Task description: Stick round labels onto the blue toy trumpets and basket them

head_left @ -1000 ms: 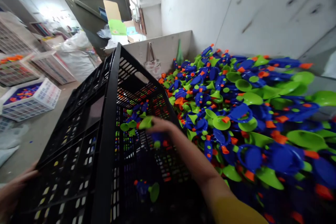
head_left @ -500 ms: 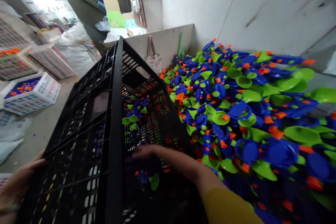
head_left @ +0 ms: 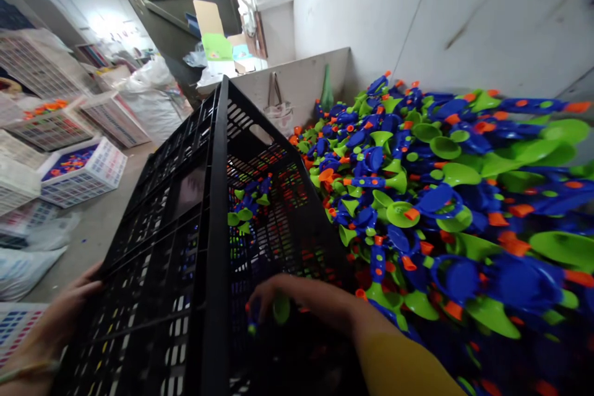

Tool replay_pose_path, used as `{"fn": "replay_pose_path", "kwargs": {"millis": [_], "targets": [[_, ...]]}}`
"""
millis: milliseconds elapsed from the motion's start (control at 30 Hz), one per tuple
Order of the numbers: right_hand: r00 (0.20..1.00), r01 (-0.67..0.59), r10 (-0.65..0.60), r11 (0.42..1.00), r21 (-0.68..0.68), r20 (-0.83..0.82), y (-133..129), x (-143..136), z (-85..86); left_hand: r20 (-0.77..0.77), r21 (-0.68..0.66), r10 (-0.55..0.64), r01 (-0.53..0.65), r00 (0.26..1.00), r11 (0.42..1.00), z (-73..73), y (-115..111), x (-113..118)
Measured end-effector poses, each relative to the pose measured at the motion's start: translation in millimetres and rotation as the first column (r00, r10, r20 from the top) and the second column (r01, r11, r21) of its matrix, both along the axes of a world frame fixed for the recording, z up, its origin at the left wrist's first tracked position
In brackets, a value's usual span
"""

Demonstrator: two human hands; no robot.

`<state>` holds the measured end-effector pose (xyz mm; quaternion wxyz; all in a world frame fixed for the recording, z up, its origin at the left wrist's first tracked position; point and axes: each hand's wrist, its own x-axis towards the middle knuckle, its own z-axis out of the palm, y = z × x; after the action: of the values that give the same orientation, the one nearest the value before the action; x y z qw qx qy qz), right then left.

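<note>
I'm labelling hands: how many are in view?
2: left hand against the outside of the black crate, right hand inside it, at a toy. No others show.

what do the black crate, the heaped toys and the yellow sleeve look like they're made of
Black crate: likely rigid moulded plastic with a dull sheen; the slotted walls and cut-out handle suggest it.
Heaped toys: probably hard, smooth plastic; bright highlights show on the blue parts.
Yellow sleeve: apparently matte fabric, soft-looking and without shine; the fibre can't be told.
</note>
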<state>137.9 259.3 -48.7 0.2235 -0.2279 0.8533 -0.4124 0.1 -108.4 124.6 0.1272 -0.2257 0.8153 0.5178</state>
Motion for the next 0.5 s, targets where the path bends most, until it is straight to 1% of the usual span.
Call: {"fn": "replay_pose_path", "kwargs": {"millis": [33,67,100,133,200,233,267,300,333,367,400,433,500], "targets": [[1.0,0.006,-0.008,0.995,-0.096,-0.023,22,-12,9.0,-0.015,-0.003,0.01,-0.011,1.0,1.0,-2.2,-4,-2],[0.998,0.031,-0.042,0.982,-0.189,-0.054,49,-22,18.4,-0.032,-0.013,0.013,-0.013,0.999,1.0,-3.9,-7,-3],[0.991,0.066,-0.095,0.956,-0.285,-0.092,79,-30,28.2,-0.041,-0.015,0.016,-0.016,0.999,1.0,-5.2,-8,-3],[0.975,0.119,-0.181,0.917,-0.381,-0.132,113,-36,38.0,-0.046,-0.015,0.016,-0.017,0.999,1.0,-6.2,-9,-3],[0.897,0.228,-0.394,0.801,-0.554,-0.201,178,-42,57.4,-0.056,-0.017,0.016,-0.017,0.998,1.0,-7.2,-8,-4],[0.841,0.259,-0.49,0.735,-0.627,-0.227,205,-45,66.1,-0.066,-0.018,0.016,-0.017,0.998,1.0,-7.4,-7,-4],[0.781,0.266,-0.575,0.661,-0.701,-0.246,226,-49,73.4,-0.08,-0.021,0.017,-0.019,0.997,1.0,-7.3,-6,-5],[0.704,0.265,-0.667,0.564,-0.782,-0.243,238,-56,78.7,-0.096,-0.025,0.018,-0.021,0.995,0.999,-6.9,-4,-6],[0.631,0.269,-0.746,0.465,-0.843,-0.21,242,-65,81.4,-0.115,-0.031,0.02,-0.023,0.993,0.999,-6.1,-3,-7],[0.591,0.306,-0.785,0.429,-0.849,-0.184,237,-77,81.2,-0.136,-0.042,0.022,-0.028,0.99,0.999,-4.8,-1,-7],[0.59,0.38,-0.786,0.473,-0.795,-0.185,225,-91,78.0,-0.156,-0.052,0.02,-0.028,0.988,0.998,-3.0,1,-7],[0.632,0.433,-0.749,0.554,-0.711,-0.198,206,-107,71.8,-0.176,-0.064,0.018,-0.029,0.984,0.998,-0.6,3,-7],[0.72,0.459,-0.657,0.693,-0.556,-0.225,157,-137,52.3,-0.21,-0.089,0.001,-0.02,0.978,0.996,5.3,11,-4]]}}
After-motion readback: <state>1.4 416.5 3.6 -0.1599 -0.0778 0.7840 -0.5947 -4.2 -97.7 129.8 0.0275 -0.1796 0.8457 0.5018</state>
